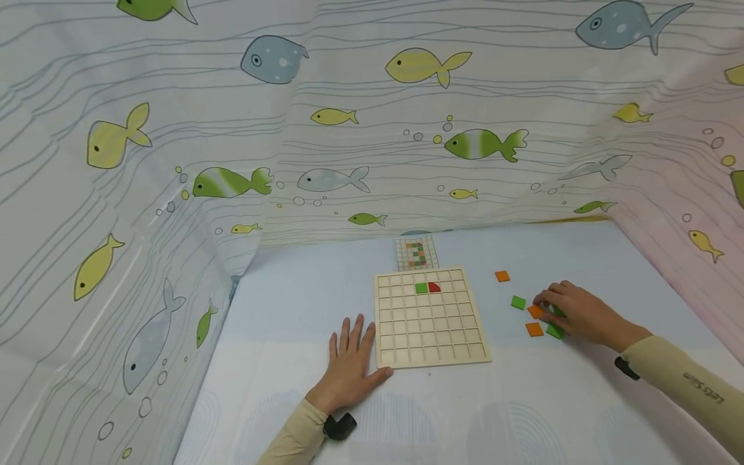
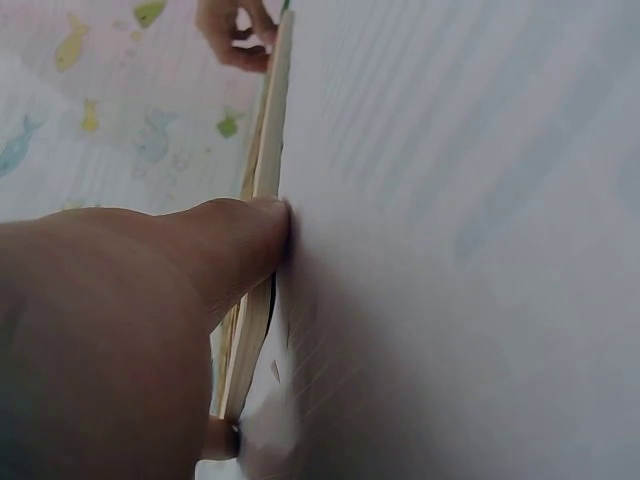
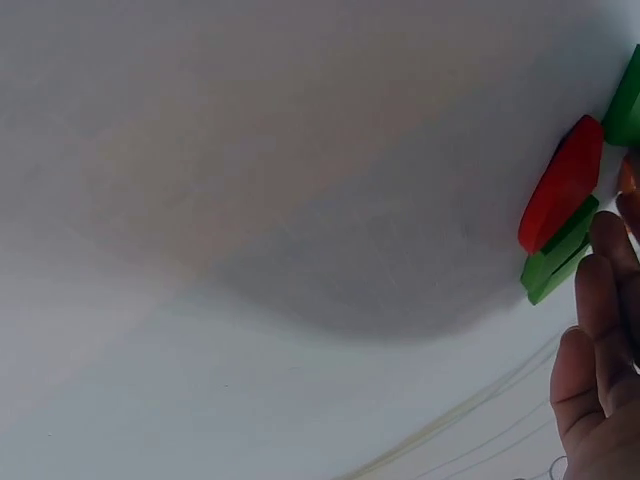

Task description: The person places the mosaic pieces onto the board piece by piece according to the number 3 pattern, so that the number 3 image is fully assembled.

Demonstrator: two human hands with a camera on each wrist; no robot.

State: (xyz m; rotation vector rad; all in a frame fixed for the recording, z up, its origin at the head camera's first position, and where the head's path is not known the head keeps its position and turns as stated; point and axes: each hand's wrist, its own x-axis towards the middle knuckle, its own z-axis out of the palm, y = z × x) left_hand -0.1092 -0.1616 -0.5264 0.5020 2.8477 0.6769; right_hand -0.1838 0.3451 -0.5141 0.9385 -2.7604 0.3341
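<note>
A pale wooden grid board (image 1: 430, 328) lies on the table. In its upper rows a green square tile (image 1: 421, 288) sits beside a red tile with a rounded corner (image 1: 434, 287). My left hand (image 1: 349, 368) rests with fingers spread at the board's left edge; its thumb (image 2: 240, 240) touches the lower edge. To the right of the board, my right hand (image 1: 575, 315) pinches an orange square tile (image 1: 535, 312) among loose tiles. Green tiles (image 1: 555, 331) lie partly under that hand. The right wrist view shows a red tile (image 3: 565, 185) by green ones.
A small pattern card (image 1: 416, 253) with a coloured grid stands or lies behind the board. Other loose tiles are an orange square (image 1: 502, 276), a green square (image 1: 518, 302) and another orange square (image 1: 534, 330). Fish-printed cloth (image 1: 349, 142) surrounds the table.
</note>
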